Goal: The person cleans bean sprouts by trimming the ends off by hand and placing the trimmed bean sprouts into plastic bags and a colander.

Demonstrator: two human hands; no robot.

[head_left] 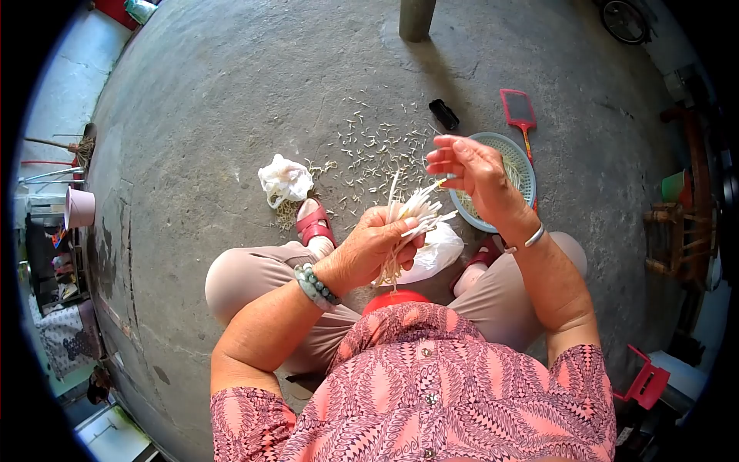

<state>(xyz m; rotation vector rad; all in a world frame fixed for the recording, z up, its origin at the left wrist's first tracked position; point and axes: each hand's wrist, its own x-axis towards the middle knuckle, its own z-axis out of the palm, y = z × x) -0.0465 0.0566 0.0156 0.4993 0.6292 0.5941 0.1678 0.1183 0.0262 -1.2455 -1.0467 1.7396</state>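
Note:
My left hand (375,245) is closed around a bunch of white bean sprouts (416,208), their thin tails hanging below the fist. Just to the right and above the bunch, my right hand (479,171) is raised with its fingers apart. Its lower fingers are near the sprouts' upper ends; I cannot make out anything held in it. Partly hidden behind the right hand is a round plastic colander (504,142) with some sprouts inside. A white plastic bag (437,252) lies on the floor beneath the hands, between my feet.
Small sprout pieces (377,146) litter the concrete floor. A crumpled white bag (285,180) sits by my left foot. Beyond the colander lie a black object (443,115) and a red electric swatter (519,109). A pillar (416,19) stands ahead; wooden furniture (673,239) is at right.

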